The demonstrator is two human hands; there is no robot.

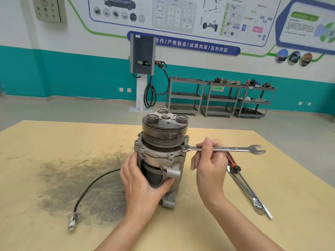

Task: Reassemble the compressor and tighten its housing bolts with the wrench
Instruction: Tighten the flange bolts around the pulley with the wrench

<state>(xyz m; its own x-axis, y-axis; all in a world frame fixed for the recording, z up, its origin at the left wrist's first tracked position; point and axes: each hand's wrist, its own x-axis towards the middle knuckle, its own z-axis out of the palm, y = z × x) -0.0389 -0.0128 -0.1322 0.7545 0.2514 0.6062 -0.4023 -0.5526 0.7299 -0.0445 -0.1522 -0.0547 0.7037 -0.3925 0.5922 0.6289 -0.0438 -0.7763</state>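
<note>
One grey metal compressor (161,153) with a black grooved pulley stands at the table's centre. Two silver steel spanners: one (223,149) at three o'clock, another (253,200) at four o'clock. One red-and-black-handled screwdriver (233,163), three o'clock. One black cable (90,187), eight o'clock. Three grey shelf carts (219,98), one o'clock. Two hands.

From my end: grey compressor (161,153) with dark pulley, silver wrench (224,149), red-and-black screwdriver (233,163), tan counter (54,145) smudged sooty black.
</note>
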